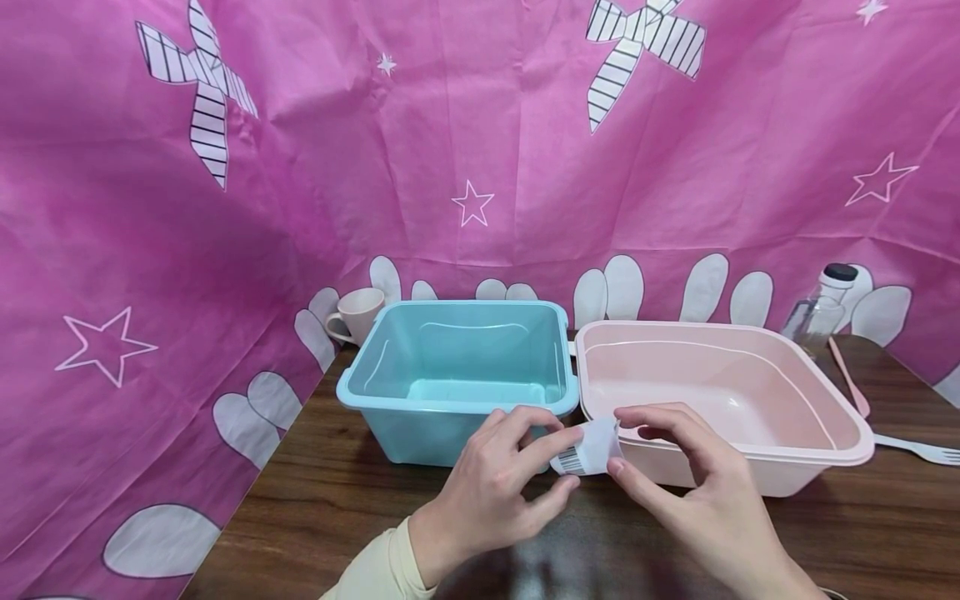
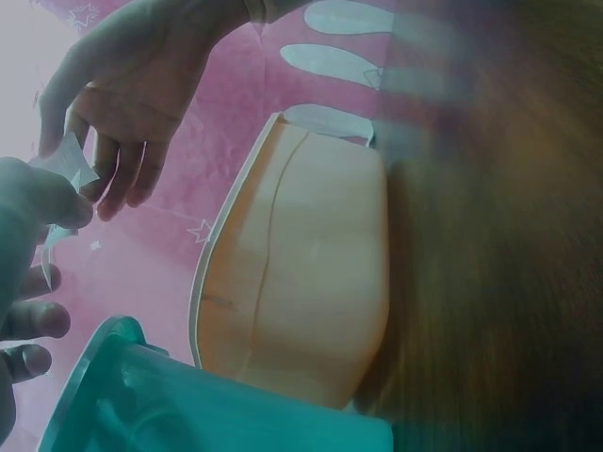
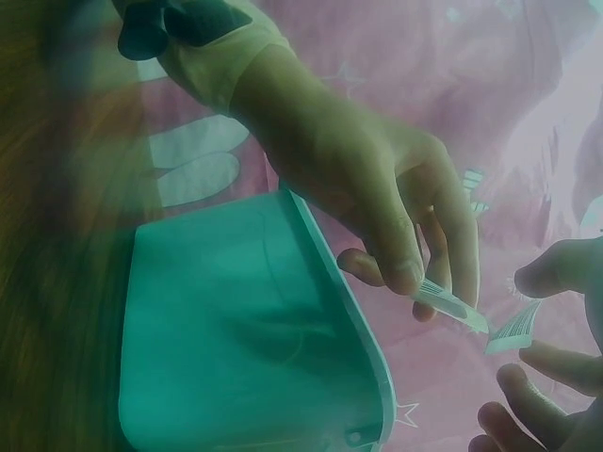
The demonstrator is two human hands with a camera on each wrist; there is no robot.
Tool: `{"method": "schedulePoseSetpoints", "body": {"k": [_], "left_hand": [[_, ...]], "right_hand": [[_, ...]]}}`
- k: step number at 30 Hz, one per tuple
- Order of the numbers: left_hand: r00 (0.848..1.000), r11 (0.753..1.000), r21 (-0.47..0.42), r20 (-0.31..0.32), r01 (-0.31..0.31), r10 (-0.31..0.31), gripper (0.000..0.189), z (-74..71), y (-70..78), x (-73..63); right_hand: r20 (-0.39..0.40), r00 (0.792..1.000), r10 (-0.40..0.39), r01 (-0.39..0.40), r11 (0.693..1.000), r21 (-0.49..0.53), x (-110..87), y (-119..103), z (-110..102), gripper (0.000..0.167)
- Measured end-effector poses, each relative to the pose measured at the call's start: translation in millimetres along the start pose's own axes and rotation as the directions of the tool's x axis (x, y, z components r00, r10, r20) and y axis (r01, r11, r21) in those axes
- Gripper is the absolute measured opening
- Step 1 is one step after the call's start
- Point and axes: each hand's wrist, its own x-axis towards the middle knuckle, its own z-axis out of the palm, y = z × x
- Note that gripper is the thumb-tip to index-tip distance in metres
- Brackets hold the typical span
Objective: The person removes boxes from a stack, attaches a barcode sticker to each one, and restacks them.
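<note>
Nearest of all, over the middle of the tabletop (image 1: 300, 512), a barcoded paper slip (image 1: 594, 452) is held up between two hands! One side is pinched by the left hand (image 1: 495, 479), finger above and thumb below; the other is gripped at its edge by the thumb and forefinger of the right hand (image 1: 697, 479). A bend in the slip is shown by the right wrist view, so the step in hand may be judged an opening-out or folding; which of the two cannot be told. For the next move, both pinches would need to be kept light, with the sides eased apart or together evenly, lest the paper be torn.

Beyond, two containers are lined up: a teal bin (image 1: 420, 433) towards the tabletop's left edge, and a pink basin (image 1: 783, 468) towards its right. No contents are seen in either, though the near part of each floor is hidden.

Past the basin, a white fork (image 1: 926, 451) is laid towards the right edge. Near the far left corner a mug (image 1: 362, 312) is half-hidden by the bin, its inside unseen; near the far right corner a black-capped clear bottle (image 1: 819, 315) is placed, its contents unclear.
</note>
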Motion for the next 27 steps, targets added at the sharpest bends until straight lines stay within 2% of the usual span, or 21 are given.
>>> {"method": "schedulePoseSetpoints", "body": {"k": [10,27], "left_hand": [[1.000,1.000,-0.007,-0.002,0.006,-0.006,0.043,-0.1,-1.1,-0.2],[1.000,1.000,-0.015,-0.003,0.012,-0.012,0.039,0.2,-2.3,-0.3]], "right_hand": [[-0.003,1.000,0.023,-0.023,1.000,-0.001,-0.9,-2.1,-0.5,0.056],[-0.010,1.000,-0.025,0.025,0.999,0.041,-1.2,0.3,0.8,0.057]]}}
